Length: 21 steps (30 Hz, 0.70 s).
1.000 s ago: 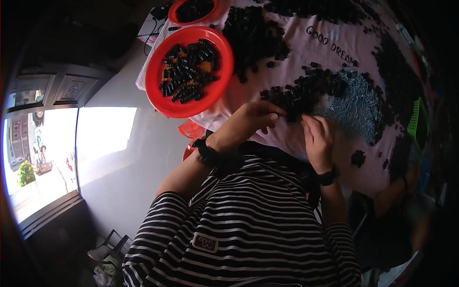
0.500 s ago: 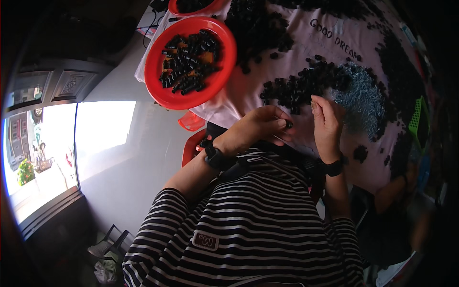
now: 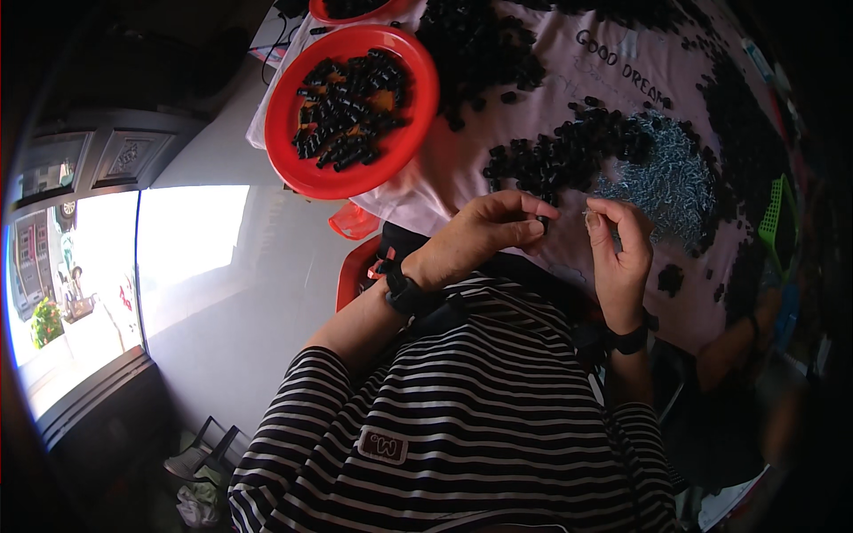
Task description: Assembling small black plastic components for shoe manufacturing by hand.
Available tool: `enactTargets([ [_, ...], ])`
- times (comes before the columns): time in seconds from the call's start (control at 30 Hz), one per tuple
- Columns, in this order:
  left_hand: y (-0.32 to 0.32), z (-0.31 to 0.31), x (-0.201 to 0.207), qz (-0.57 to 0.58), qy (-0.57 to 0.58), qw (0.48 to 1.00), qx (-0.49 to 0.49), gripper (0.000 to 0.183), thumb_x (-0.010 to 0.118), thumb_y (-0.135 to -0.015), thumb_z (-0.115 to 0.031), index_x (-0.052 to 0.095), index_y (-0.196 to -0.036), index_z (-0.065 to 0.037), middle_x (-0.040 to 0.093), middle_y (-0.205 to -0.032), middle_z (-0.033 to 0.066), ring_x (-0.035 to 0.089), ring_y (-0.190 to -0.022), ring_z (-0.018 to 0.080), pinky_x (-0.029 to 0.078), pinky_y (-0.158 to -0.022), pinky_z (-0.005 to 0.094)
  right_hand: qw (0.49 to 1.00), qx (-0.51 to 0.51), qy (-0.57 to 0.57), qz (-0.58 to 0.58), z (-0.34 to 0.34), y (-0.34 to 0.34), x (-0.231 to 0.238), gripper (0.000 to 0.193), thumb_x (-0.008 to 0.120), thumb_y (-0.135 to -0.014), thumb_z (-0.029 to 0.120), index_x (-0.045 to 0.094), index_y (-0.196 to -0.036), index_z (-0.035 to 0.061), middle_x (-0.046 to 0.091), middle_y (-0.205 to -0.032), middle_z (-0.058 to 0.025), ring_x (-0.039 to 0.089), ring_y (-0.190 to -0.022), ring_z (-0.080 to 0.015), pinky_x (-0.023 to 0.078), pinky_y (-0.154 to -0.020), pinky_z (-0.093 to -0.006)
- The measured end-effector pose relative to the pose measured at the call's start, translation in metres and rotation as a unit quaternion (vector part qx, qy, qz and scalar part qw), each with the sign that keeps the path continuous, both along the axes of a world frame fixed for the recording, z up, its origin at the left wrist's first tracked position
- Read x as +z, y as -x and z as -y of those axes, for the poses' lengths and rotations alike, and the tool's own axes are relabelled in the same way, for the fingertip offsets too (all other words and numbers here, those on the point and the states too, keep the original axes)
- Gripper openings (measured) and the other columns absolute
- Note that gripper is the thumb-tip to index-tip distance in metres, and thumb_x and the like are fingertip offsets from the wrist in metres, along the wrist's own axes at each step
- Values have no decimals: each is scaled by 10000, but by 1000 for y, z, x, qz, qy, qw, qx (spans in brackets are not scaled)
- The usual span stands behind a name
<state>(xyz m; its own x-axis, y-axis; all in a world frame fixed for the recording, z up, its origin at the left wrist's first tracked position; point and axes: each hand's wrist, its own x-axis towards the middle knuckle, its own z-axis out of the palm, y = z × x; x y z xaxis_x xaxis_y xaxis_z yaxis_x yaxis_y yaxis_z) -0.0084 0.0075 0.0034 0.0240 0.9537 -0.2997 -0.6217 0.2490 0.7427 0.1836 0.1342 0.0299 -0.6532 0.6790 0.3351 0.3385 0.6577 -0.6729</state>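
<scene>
At the far left sits a red bowl holding a loose heap of small black plastic pieces, well apart from your hands; a second red bowl shows just beyond it at the far edge. Leave both where they are so your reach stays short.

Your left hand is raised just above the near edge of the pale cloth, fingers curled in and the thumb and forefinger pinched shut on one small black piece. Keep that pinch low on the piece, so its open end faces right and stays clear, I judge, for whatever goes into it.

Just to the right, your right hand stands upright with thumb and forefinger closed on something thin and pale, probably one small screw; it is too small to tell for sure. The two pinches are near each other but not touching. Bring them together slowly, line the tips up straight, and steady your wrists against your body or the table edge.

Beyond your hands lies the pile of black pieces, and to its right, touching it, the pile of silvery screws. A green plastic tool lies at the far right. Draw from the near rims of the piles, so they do not mix further.
</scene>
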Motion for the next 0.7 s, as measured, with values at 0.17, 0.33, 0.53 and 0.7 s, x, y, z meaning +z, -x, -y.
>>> enactTargets([
  [0.17, 0, -1, 0, 48, 17, 999, -4, 315, 670, -1016, -139, 646, -1297, 1, 678, -1029, 37, 669, -937, 128, 559, -899, 289, 1000, 14, -17, 4, 4, 4, 0, 147, 741, -921, 40, 714, -1062, 68, 703, -985, -48, 606, -943, -222, 421, -918, -359],
  [0.33, 3, 0, -1, 86, 36, 996, 1, 277, 675, -1007, -111, 651, -1255, 9, 682, -1027, 55, 686, -934, 145, 576, -871, 299, 999, 30, -20, 38, 6, 3, 3, 126, 743, -921, 48, 720, -1041, 77, 696, -936, -45, 585, -906, -219, 415, -900, -363],
  [0.53, 0, 0, -4, 94, 40, 994, -35, 257, 653, -1019, -105, 628, -1245, 13, 709, -1123, 118, 721, -1037, 210, 605, -882, 320, 999, 28, -7, 25, 11, 7, 8, 143, 730, -920, 26, 714, -1053, 78, 697, -940, -44, 597, -913, -220, 422, -904, -356],
  [0.7, -3, -1, -2, 106, 59, 992, -43, 225, 633, -1030, -108, 600, -1226, -2, 706, -1199, 161, 719, -1124, 265, 624, -909, 350, 997, 65, 45, -16, 13, 10, 12, 159, 707, -913, -4, 709, -1051, 76, 701, -975, -44, 631, -946, -220, 419, -936, -342],
])
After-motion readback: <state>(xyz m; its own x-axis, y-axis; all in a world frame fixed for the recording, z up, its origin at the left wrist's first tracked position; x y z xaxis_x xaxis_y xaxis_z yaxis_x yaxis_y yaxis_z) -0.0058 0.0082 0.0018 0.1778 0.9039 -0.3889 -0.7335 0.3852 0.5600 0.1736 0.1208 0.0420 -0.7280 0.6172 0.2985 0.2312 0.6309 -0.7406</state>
